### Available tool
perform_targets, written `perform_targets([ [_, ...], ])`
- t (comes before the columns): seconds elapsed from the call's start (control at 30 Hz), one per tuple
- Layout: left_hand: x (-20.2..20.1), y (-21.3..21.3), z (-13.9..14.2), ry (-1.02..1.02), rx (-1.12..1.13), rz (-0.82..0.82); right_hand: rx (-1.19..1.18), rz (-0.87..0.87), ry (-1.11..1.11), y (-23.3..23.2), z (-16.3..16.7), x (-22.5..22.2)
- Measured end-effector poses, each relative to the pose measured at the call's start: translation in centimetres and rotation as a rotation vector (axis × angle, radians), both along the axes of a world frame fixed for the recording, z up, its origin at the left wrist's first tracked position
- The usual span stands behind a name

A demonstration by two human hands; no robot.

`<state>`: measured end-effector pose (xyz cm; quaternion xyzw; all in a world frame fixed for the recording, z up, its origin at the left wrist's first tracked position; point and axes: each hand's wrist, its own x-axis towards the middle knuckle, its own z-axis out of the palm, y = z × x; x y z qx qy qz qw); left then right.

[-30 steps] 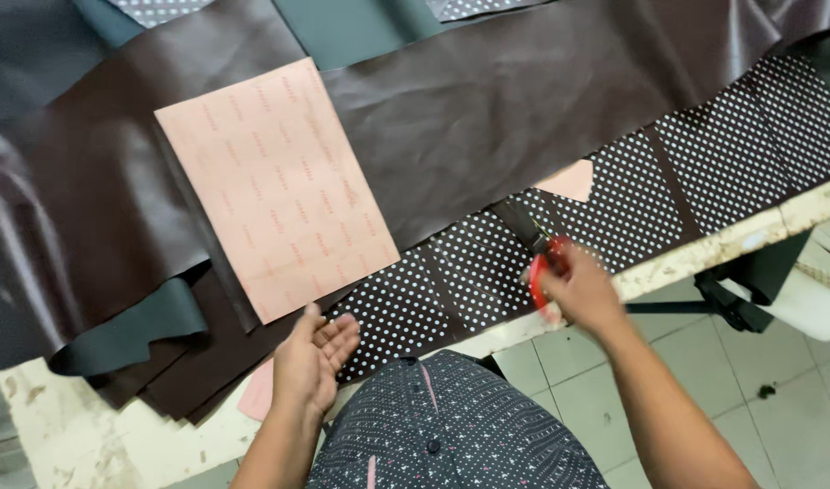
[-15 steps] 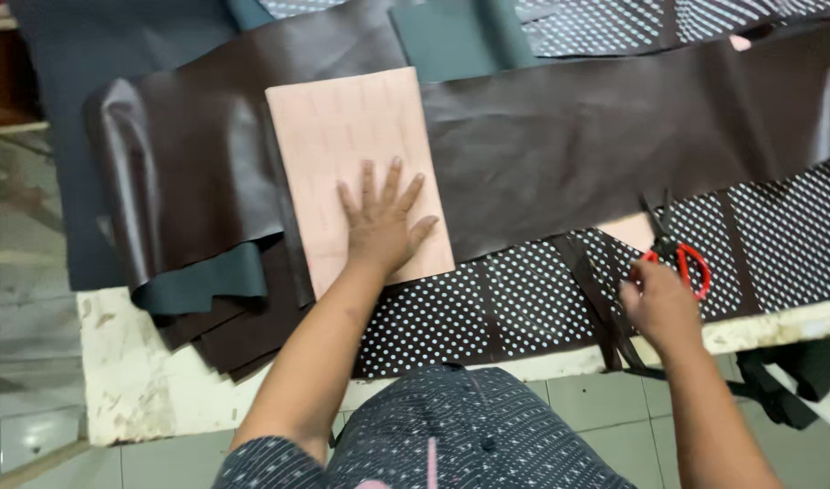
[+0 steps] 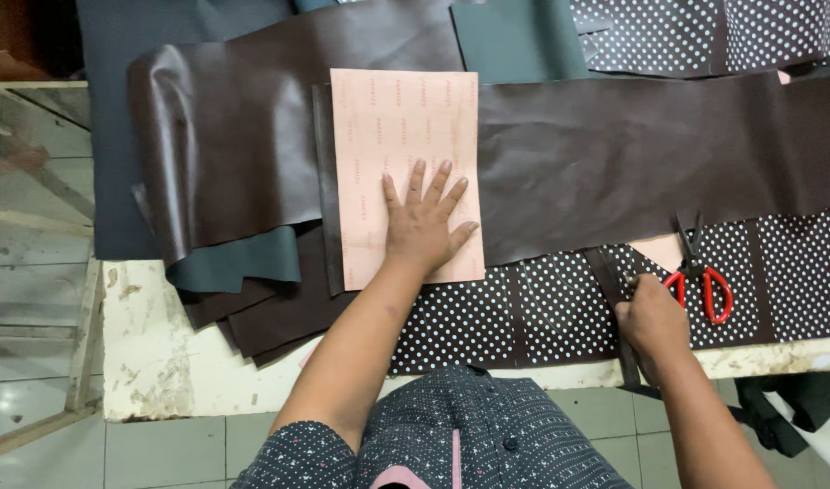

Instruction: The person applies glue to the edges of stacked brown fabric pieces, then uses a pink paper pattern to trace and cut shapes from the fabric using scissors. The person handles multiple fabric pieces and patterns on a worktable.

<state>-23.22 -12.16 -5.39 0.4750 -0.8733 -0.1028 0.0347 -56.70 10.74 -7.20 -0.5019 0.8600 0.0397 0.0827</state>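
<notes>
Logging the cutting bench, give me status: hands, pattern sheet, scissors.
Left hand flat on pink pattern sheet over brown leather. Right hand empty beside red scissors.

Pink card (image 3: 392, 136), brown leather (image 3: 614, 154), red-handled scissors (image 3: 702, 281), white-dotted black fabric (image 3: 487, 321).

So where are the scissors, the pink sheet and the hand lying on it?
scissors (image 3: 707, 288): head view, on a red handle loop.
pink sheet (image 3: 401, 127): head view, on its bare upper middle.
left hand (image 3: 421, 226): head view, on the back of the hand, flat on the sheet.
</notes>
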Motion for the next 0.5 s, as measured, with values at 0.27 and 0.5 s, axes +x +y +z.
perform_targets([
  [0.27,0.1,0.0,-0.9,0.052,-0.018,0.043,-0.144,-0.213,-0.04,-0.2,3.9,1.8],
  [0.5,-0.7,-1.6,-1.8,0.122,-0.059,0.004,-0.368,-0.114,-0.655,-7.0,4.8,9.8],
])
